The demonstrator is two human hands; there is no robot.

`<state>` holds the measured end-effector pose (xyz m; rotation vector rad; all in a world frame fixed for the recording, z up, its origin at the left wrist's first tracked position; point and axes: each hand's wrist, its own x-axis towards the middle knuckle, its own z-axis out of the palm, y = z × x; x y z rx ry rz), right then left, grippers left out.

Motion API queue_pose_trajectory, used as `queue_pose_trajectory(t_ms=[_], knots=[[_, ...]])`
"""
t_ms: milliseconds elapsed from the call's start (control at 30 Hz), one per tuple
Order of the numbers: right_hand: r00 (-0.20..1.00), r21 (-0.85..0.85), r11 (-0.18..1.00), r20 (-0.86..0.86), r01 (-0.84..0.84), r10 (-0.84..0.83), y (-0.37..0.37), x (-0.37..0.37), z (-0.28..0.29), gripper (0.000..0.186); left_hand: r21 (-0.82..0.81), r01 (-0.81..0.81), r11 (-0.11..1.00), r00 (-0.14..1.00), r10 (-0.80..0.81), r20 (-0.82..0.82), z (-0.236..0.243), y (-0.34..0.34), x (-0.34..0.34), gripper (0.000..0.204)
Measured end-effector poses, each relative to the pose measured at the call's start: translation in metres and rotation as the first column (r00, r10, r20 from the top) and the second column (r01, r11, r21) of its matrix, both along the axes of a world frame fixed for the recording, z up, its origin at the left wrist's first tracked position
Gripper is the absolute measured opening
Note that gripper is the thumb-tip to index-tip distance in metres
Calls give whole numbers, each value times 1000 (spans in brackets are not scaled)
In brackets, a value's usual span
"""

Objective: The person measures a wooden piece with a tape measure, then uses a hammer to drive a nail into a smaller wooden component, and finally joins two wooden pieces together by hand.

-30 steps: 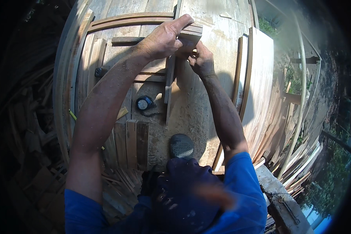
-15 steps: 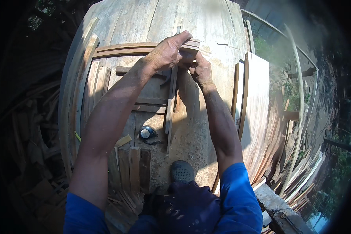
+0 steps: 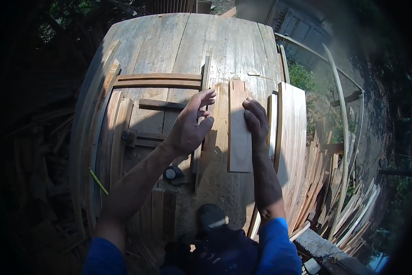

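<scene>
My right hand (image 3: 256, 121) is closed at the right edge of a short, pale wooden board (image 3: 239, 137), which has narrow slots cut at its far end. The board's length runs toward me over the workbench. To its left, my left hand (image 3: 194, 121) holds nothing, its fingers apart and slightly bent. Beneath that hand stretches a long, narrow wooden strip (image 3: 207, 68), partly covered by the hand. A round black tape measure (image 3: 171, 173) rests on the bench below my left wrist.
Paired wooden rails (image 3: 158, 81) lie across the bench (image 3: 169, 41). Long planks (image 3: 100, 105) line its left side, and a wide pale board (image 3: 293, 123) the right. A thin yellow stick (image 3: 98, 181) shows at lower left. Scrap strips (image 3: 352, 215) are heaped at right.
My hands have come apart and moved nearer to me. The board, earlier raised with its end toward me between both hands, now shows its broad face. My left hand has let go of it.
</scene>
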<state>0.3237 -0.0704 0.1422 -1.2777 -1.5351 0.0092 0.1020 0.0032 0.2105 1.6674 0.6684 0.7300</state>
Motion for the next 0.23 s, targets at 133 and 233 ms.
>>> queue_pose_trajectory(t_ms=[133, 233], knots=[[991, -59, 990, 40, -126, 128, -73, -33, 52, 23, -625, 175, 761, 985, -140, 105, 23, -14, 22, 84], [932, 128, 991, 362, -32, -17, -94, -39, 47, 25, -569, 162, 806, 985, -170, 39, 19, -37, 8, 89]])
